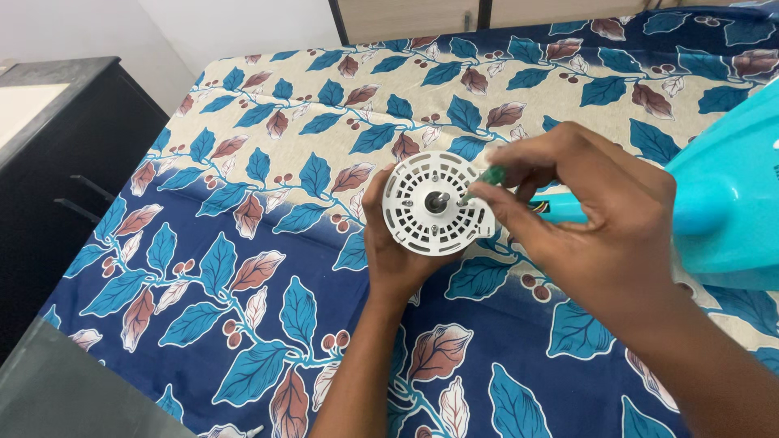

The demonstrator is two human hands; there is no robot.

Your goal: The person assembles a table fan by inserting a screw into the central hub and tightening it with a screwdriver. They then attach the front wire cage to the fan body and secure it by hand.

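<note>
A round vented motor housing sits mid-bedsheet, a fan body at three o'clock, a cabinet at nine o'clock beside the bed.

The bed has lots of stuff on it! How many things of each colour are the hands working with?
White: 1, the round white vented plastic motor cover
Green: 1, the green-handled screwdriver
Turquoise: 1, the big turquoise plastic body
Total: 3

The left hand holds the cover; the right hand holds the screwdriver.

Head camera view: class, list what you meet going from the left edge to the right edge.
Black cabinet → left hand → white round slotted housing → right hand holding a green-handled screwdriver → turquoise plastic body.
</note>
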